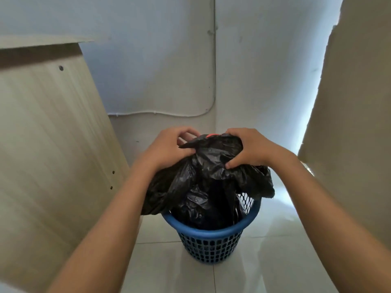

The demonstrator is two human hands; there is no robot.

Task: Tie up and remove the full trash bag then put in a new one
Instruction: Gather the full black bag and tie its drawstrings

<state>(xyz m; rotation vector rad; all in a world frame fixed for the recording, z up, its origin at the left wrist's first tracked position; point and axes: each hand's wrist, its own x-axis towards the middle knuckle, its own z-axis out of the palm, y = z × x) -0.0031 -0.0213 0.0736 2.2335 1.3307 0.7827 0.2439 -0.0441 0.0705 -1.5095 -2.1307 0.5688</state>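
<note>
Wooden panel (48, 127) left, cardboard (355, 115) right of blue bin (211, 240)

You see a glossy black trash bag (213, 178) in a blue basket (208, 240) patterned with a grid of small openings. A red-orange speck (210, 135) tops the bag. Left of the basket, pale wood-grain panel (46, 134); behind it, grey-white wall (152, 70); beneath it, white tile floor (264, 261).
</note>
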